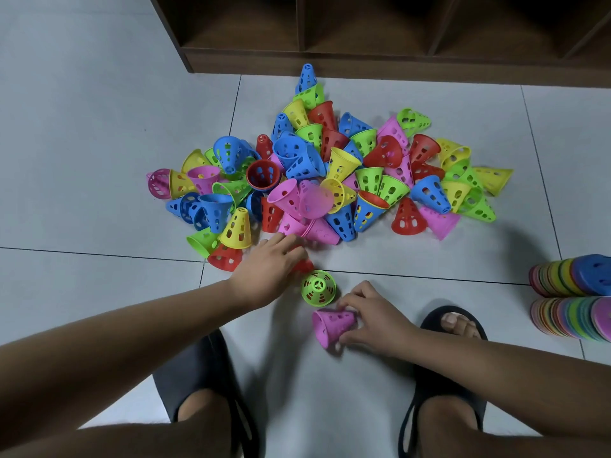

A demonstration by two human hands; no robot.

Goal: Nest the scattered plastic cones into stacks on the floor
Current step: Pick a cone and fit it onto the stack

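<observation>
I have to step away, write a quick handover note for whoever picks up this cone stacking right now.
Left hand: reaching into the near edge of the pile, over a red cone; grip unclear.
Right hand: holding a pink cone on its side, just above the floor.
Green cone stands upright between the hands, red showing through its holes.
Done: almost nothing.
Left: nearly the whole pile is loose.

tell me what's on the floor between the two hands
In the head view, a green cone stands tip-up between the left hand and the right hand, which holds a pink cone.

multicoloured cones (330,173), perhaps red inside green cone (318,287)
</observation>
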